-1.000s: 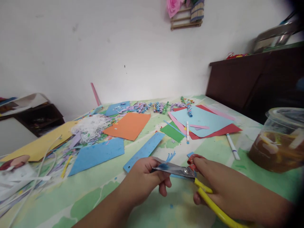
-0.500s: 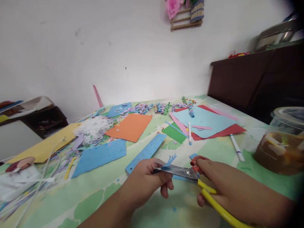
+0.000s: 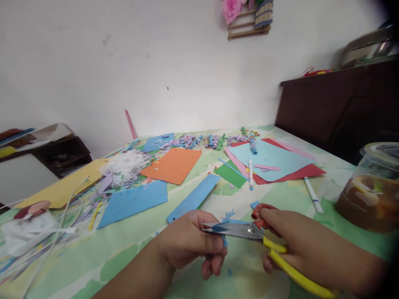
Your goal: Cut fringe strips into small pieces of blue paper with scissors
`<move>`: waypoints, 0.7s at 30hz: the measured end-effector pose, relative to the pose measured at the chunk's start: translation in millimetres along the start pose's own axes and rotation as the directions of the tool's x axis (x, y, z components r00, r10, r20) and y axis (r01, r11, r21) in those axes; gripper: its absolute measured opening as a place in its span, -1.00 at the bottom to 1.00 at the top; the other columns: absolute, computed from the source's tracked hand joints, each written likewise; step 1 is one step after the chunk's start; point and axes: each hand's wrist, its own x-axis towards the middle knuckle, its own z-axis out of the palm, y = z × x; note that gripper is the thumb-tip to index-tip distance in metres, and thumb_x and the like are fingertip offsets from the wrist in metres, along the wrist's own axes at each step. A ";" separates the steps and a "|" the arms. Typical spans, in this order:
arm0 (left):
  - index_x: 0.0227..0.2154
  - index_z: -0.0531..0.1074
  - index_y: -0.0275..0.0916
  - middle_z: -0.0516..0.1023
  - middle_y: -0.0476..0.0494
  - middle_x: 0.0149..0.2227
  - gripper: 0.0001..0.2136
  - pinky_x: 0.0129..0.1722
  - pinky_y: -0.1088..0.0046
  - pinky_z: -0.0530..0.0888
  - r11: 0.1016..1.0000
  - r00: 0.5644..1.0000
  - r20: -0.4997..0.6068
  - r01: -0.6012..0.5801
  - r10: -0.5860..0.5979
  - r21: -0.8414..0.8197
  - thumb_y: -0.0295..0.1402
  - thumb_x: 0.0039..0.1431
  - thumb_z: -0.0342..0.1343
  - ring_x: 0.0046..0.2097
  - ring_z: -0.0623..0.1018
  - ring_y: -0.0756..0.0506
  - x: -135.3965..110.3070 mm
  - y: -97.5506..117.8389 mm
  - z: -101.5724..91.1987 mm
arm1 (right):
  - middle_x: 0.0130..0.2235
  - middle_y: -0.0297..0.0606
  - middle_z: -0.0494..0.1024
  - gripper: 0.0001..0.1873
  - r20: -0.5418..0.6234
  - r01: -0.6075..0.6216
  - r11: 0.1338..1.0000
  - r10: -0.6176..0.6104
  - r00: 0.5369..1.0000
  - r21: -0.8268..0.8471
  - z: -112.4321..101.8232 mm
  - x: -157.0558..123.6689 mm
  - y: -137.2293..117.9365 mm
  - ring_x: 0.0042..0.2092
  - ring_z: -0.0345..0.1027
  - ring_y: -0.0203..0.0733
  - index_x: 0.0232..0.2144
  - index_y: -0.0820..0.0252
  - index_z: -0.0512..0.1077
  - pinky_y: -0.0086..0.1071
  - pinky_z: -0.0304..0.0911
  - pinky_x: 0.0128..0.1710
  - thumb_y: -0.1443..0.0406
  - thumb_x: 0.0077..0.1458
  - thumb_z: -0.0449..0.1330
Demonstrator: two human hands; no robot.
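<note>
My left hand [image 3: 190, 243] is closed, pinching a small strip of blue paper [image 3: 225, 217] whose fringed end sticks up above the fingers. My right hand [image 3: 293, 245] is closed on a pair of scissors [image 3: 249, 231] with yellow and red handles. The steel blades point left and lie across the blue strip right at my left fingertips. Both hands hover low over the near edge of the green patterned table [image 3: 124, 257].
Sheets of coloured paper lie about: a blue one [image 3: 132, 202], an orange one [image 3: 174, 165], a light blue on red [image 3: 271, 160], a long blue strip [image 3: 195, 198]. Two white markers [image 3: 311, 194], curled paper bits, white shreds [image 3: 124, 166] and a plastic cup of brown drink [image 3: 369, 193] stand around.
My left fingers have curled further round the blue strip and dropped slightly. The scissor blades have closed further over the strip. The camera shifted a little.
</note>
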 end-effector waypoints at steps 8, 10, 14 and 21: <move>-0.62 0.37 -0.36 0.42 -0.02 -0.70 -0.80 -0.73 0.65 0.26 0.990 0.991 -0.095 -0.101 0.092 -0.098 -0.32 -0.24 0.24 -0.72 0.36 0.10 5.2 -2.9 -4.3 | -0.10 -0.18 0.40 -0.53 -0.001 -0.113 0.992 0.113 0.994 0.051 -7.1 -2.1 2.1 -0.13 0.26 0.02 -0.14 0.11 0.26 -0.24 0.20 -0.22 0.23 -0.19 0.18; -0.62 0.34 -0.34 0.41 0.01 -0.68 -0.84 -0.68 0.63 0.28 0.980 0.965 -0.208 -0.181 0.160 -0.087 -0.37 -0.19 0.18 -0.70 0.35 0.12 6.8 -1.9 -3.5 | -0.11 -0.19 0.41 -0.56 -0.012 -0.144 0.988 0.145 0.989 0.053 -10.3 -2.3 3.2 -0.14 0.27 0.02 -0.14 0.09 0.26 -0.22 0.20 -0.21 0.23 -0.17 0.16; -0.61 0.31 -0.33 0.41 0.03 -0.63 -0.87 -0.60 0.60 0.27 0.970 0.898 -0.368 -0.226 0.242 0.088 -0.39 -0.13 0.12 -0.65 0.36 0.12 8.1 0.0 1.0 | -0.15 -0.24 0.45 -0.61 -0.032 -0.156 0.985 0.158 0.987 0.071 -12.0 -2.2 1.5 -0.19 0.31 -0.02 -0.19 0.08 0.27 -0.27 0.22 -0.24 0.27 -0.17 0.15; -0.62 0.32 -0.33 0.44 0.01 -0.60 -0.87 -0.58 0.58 0.23 0.949 0.860 -0.439 -0.147 0.262 0.278 -0.36 -0.11 0.07 -0.65 0.35 0.11 6.9 1.7 8.6 | -0.21 -0.27 0.47 -0.69 -0.013 -0.099 0.986 0.102 0.995 0.132 -8.1 -1.7 -5.2 -0.23 0.32 -0.08 -0.24 0.09 0.29 -0.31 0.21 -0.28 0.32 -0.15 0.12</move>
